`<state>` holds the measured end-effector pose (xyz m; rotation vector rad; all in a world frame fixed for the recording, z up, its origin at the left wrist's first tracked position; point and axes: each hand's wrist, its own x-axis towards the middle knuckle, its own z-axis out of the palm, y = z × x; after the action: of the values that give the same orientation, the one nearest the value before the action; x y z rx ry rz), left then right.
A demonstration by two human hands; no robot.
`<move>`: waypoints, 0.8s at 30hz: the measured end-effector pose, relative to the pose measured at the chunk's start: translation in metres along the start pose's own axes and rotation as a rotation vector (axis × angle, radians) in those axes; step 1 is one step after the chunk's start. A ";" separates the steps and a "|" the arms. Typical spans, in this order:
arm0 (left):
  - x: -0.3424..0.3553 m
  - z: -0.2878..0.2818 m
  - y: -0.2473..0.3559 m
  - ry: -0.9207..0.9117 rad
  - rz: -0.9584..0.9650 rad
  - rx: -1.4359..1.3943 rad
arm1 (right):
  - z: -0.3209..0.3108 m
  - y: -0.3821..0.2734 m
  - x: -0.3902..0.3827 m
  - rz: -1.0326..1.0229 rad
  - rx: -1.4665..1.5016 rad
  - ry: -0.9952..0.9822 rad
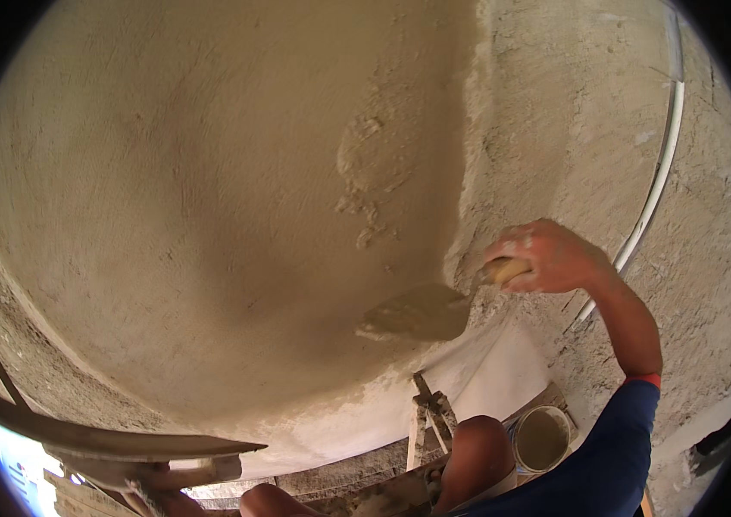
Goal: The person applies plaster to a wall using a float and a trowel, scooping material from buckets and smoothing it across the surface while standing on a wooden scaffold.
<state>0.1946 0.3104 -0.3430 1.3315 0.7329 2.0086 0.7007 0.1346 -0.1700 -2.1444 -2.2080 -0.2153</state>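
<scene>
My right hand is closed round the pale handle of a trowel. The trowel's broad, mortar-coated blade points left, close to or against the wet plaster wall; I cannot tell if it touches. Right of the blade runs the edge between smooth fresh plaster and rougher wall. A lumpy patch of mortar stands out on the surface above it. Low at the left, my left hand, partly cut off by the lower edge, is closed at the handle under a flat plasterer's hawk, seen nearly edge-on.
A white pipe runs down the rough wall at right. Below the trowel hang pale sheeting and a mortar-stained wooden trestle. A round bucket stands beside my knee. Wooden boards lie at lower left.
</scene>
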 end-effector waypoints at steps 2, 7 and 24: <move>-0.003 0.011 0.002 -0.026 -0.035 -0.084 | -0.023 0.016 -0.016 -0.032 0.045 0.074; -0.016 0.047 0.009 -0.094 0.004 0.050 | -0.074 0.041 -0.044 -0.122 0.249 0.289; -0.037 0.052 0.027 0.097 -0.060 0.067 | -0.075 0.133 -0.028 0.341 0.481 0.622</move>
<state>0.2489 0.2710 -0.3273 1.2410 0.8809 2.0285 0.8297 0.0997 -0.0917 -1.8152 -1.3662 -0.2557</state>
